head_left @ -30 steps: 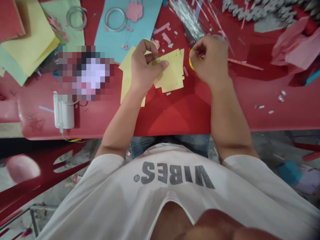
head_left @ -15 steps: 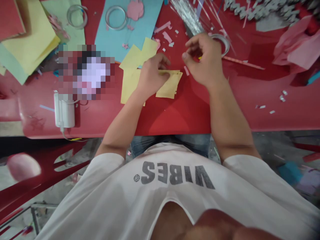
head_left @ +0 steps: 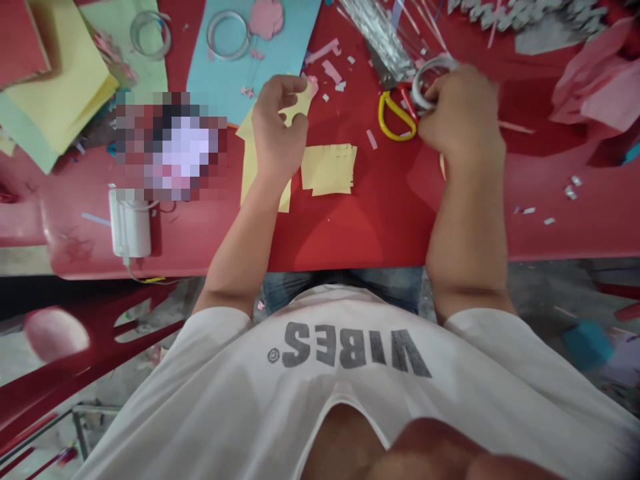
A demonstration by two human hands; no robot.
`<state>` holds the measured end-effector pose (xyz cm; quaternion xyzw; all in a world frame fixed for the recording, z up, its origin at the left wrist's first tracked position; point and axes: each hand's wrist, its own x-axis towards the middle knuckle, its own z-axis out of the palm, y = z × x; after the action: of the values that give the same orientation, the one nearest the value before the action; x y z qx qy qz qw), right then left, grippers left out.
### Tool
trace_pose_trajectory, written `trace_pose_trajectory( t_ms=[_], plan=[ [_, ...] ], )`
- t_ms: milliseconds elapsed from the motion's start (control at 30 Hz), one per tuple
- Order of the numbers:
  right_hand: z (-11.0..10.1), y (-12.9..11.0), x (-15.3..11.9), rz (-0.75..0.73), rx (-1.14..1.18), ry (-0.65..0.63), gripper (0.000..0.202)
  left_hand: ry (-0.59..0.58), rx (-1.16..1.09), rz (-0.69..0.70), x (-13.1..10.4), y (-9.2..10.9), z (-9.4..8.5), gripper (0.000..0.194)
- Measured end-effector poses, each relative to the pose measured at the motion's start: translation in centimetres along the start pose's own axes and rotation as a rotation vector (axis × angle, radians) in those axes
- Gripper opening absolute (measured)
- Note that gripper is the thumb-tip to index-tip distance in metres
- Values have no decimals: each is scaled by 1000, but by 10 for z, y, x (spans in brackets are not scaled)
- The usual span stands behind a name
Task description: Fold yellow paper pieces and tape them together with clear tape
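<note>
My left hand (head_left: 281, 127) is over yellow paper pieces (head_left: 250, 167), fingers curved and apart with nothing between them. To its right, a small stack of yellow paper (head_left: 330, 170) lies flat on the red table (head_left: 350, 233). My right hand (head_left: 457, 110) is at a tape roll (head_left: 425, 80), its fingertips against the roll's lower right rim. Just left of that hand lie scissors (head_left: 397, 120) with a yellow and a red handle. Part of a pencil (head_left: 517, 127) shows to the right of the wrist.
Blue paper (head_left: 200, 73) at the back bears another tape roll (head_left: 228, 35) and a pink paper flower (head_left: 267, 17). A white power bank (head_left: 130, 223) with a cable lies front left. Silvery strips (head_left: 390, 40), pink paper (head_left: 600, 87) and scraps are at the right.
My left hand has moved left and up, off the small yellow stack. My right hand has moved right to the tape roll, which has shifted slightly. The scissors' handles are now uncovered.
</note>
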<state>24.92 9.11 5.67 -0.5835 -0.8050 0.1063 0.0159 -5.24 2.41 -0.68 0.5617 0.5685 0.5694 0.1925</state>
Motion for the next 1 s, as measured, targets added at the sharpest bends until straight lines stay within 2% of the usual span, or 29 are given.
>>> trace_pose_trajectory(
  t_ms=[100, 200, 233, 300, 367, 433, 500, 567, 667, 867, 1000],
  plan=[
    [2, 0, 5, 4, -41, 142, 21, 15, -100, 2, 0, -8, 6, 21],
    [2, -10, 6, -31, -2, 318, 9, 21, -147, 79, -4, -3, 14, 25],
    [2, -17, 3, -88, 57, 365, 6, 22, -166, 103, -5, 2, 16, 30],
    [4, -36, -6, -268, 263, 417, 7, -59, -216, 125, -10, 17, 20, 37],
    [8, -58, -19, -450, 413, 357, 4, -99, -280, 189, -16, 36, 22, 52],
    [15, -75, -31, -517, 504, 352, 15, -208, -278, 223, -21, 54, 22, 65],
    [23, -85, -39, -542, 568, 380, 27, -168, -235, 236, -25, 67, 20, 67],
    [29, -88, -42, -516, 580, 363, 31, -139, -174, 265, -27, 74, 18, 66],
    [35, -85, -41, -485, 576, 326, 33, -102, -83, 286, -28, 75, 16, 60],
    [38, -83, -38, -549, 579, 375, 36, -32, -17, 394, -27, 69, 16, 61],
    [40, -82, -34, -587, 529, 390, 32, -74, 25, 322, -23, 72, 12, 56]
  ],
)
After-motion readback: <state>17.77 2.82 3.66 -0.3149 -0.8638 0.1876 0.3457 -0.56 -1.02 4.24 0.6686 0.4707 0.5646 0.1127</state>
